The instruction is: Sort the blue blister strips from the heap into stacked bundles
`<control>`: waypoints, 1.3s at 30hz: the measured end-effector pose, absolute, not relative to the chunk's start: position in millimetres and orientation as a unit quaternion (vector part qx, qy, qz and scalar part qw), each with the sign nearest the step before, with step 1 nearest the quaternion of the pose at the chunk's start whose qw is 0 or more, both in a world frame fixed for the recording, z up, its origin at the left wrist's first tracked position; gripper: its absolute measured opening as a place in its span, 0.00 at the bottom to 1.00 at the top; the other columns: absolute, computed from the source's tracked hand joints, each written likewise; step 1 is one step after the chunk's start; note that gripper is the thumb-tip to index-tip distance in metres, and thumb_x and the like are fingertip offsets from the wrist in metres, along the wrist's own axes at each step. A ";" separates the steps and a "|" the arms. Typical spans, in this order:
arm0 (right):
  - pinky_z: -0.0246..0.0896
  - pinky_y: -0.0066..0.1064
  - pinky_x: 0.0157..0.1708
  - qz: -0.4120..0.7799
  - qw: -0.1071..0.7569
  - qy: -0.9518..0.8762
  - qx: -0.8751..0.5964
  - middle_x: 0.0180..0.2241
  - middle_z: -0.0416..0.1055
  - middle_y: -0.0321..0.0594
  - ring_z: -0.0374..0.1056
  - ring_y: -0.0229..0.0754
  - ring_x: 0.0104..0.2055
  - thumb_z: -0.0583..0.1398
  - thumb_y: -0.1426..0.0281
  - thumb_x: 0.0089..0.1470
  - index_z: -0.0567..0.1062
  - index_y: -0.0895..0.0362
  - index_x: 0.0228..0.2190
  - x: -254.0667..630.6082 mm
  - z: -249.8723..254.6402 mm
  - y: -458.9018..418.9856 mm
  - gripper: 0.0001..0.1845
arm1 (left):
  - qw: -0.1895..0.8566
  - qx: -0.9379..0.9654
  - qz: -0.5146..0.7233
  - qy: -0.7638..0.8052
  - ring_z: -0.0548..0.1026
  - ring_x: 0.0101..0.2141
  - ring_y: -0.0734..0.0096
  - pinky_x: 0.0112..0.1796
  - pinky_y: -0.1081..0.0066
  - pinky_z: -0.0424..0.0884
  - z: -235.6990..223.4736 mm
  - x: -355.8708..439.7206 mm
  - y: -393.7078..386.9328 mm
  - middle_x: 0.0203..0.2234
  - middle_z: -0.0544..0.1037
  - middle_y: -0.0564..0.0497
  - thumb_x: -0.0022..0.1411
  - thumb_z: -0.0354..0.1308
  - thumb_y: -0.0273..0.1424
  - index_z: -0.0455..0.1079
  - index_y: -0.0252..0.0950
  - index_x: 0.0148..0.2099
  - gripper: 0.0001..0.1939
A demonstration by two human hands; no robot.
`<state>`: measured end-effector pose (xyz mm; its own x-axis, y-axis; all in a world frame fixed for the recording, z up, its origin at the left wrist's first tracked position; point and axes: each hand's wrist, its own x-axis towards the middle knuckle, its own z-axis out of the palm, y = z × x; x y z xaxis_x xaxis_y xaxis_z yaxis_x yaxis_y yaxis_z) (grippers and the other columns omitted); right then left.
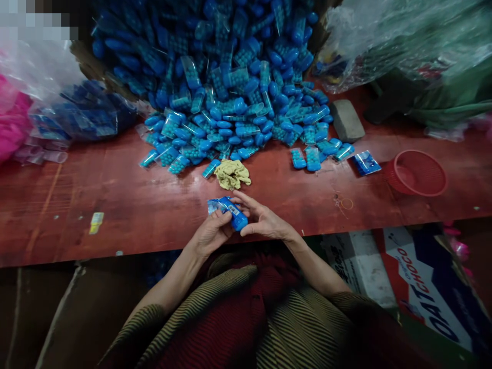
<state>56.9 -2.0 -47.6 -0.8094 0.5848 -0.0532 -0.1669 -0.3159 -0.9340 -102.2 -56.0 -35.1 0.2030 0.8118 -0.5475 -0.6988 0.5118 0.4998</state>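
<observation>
While our left hand (pixel 210 231) pinches the blue packet (pixel 237 218) between thumb and fingers, our right hand (pixel 266 220) curves half-open beside it (touching or not, we cannot tell); the packet slants lengthwise, far-left to near-right, cloth (pixel 232 175) and containers (pixel 240 106) beyond.

I count one left hand (pixel 212 231), one right hand (pixel 267 221), one held blue packet (pixel 236 215), one yellow cloth (pixel 232 174), one grey block (pixel 347 121), one red basket (pixel 392 174), one flat blue square (pixel 366 163) and one heap of bead-filled containers (pixel 234 123) (too many to number).
</observation>
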 end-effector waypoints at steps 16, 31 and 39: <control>0.62 0.35 0.51 0.809 0.226 -0.503 -0.205 0.58 0.59 0.42 0.60 0.44 0.57 0.72 0.65 0.36 0.53 0.44 0.61 58.9 -50.3 1.0 0.54 | 0.739 0.040 0.516 0.431 0.77 0.31 0.72 0.35 0.73 0.74 -23.5 -84.2 -62.9 0.28 0.78 0.52 0.48 0.68 0.33 0.71 0.35 0.39 0.15; 0.57 0.36 0.55 0.823 0.204 -0.500 -0.175 0.61 0.57 0.42 0.54 0.44 0.62 0.70 0.64 0.40 0.53 0.45 0.61 66.0 -53.7 7.3 0.50 | 0.765 0.076 0.485 0.417 0.78 0.38 0.62 0.45 0.64 0.73 -25.4 -91.5 -63.5 0.30 0.80 0.48 0.48 0.67 0.28 0.73 0.33 0.38 0.13; 0.64 0.34 0.49 0.829 0.215 -0.474 -0.205 0.58 0.60 0.41 0.61 0.45 0.57 0.71 0.62 0.36 0.55 0.45 0.61 63.4 -59.3 2.1 0.53 | 0.746 0.080 0.508 0.424 0.78 0.38 0.61 0.42 0.66 0.74 -24.5 -80.3 -68.1 0.29 0.80 0.47 0.47 0.68 0.34 0.74 0.32 0.35 0.13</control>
